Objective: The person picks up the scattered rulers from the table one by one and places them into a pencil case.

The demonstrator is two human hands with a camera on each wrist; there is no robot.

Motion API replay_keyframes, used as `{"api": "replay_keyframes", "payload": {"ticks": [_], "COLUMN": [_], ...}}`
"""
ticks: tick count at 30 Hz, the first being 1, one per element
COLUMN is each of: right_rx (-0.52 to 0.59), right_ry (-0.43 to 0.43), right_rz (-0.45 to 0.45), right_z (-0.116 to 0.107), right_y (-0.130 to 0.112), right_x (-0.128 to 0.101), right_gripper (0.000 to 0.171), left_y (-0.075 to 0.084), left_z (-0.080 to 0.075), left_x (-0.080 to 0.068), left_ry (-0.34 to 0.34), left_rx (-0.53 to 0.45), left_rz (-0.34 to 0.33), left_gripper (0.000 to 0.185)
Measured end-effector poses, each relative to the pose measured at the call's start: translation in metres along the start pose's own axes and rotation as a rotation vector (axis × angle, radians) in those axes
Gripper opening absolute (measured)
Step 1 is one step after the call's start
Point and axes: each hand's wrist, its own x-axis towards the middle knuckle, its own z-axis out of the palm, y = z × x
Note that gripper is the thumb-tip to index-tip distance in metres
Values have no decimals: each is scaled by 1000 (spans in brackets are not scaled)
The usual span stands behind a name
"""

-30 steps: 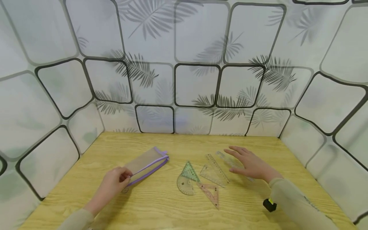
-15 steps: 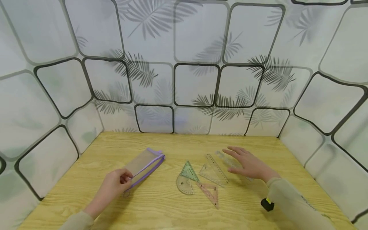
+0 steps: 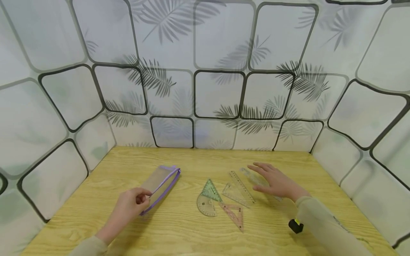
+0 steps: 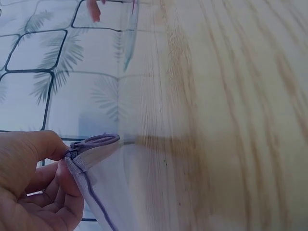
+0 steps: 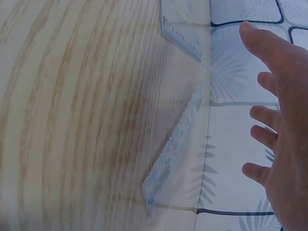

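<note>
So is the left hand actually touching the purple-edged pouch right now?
Touching. The left wrist view shows the left hand pinching the corner of the pouch by its zipper end.

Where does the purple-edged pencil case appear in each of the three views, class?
Head: pencil case lies left of centre on the wooden table, its near end pinched by the left hand.
Left wrist: its corner is at lower left, held at the zip pull.
Right wrist: not in it.
Shared landmark: the wood-grain table and the leaf-print wall.
</note>
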Motion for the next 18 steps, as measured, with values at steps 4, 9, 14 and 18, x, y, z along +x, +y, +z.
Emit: {"api": "replay_keyframes", "payload": {"ticks": [4,9,14,18], "right_rx": [3,11,12,34], "right_ry": [-8,-14,-24,-32], "right_rz": [7,17,28,39], "right_z": [0,3,4,4], "right_y": [0,3,5,5], "right_x": [1,2,3,4], "right_gripper": [74,74,75,75], "left_y": [2,3,4,4], "left_z": [1,4,4,5], "left_x": [-1,-2,-3,-3], "left_ry": [-4,1,-29,-52], "left_rx": [-3,-10,-32,-26], "left_rz": [-6,-3,-18,-21], "left_gripper": [22,22,24,28]}}
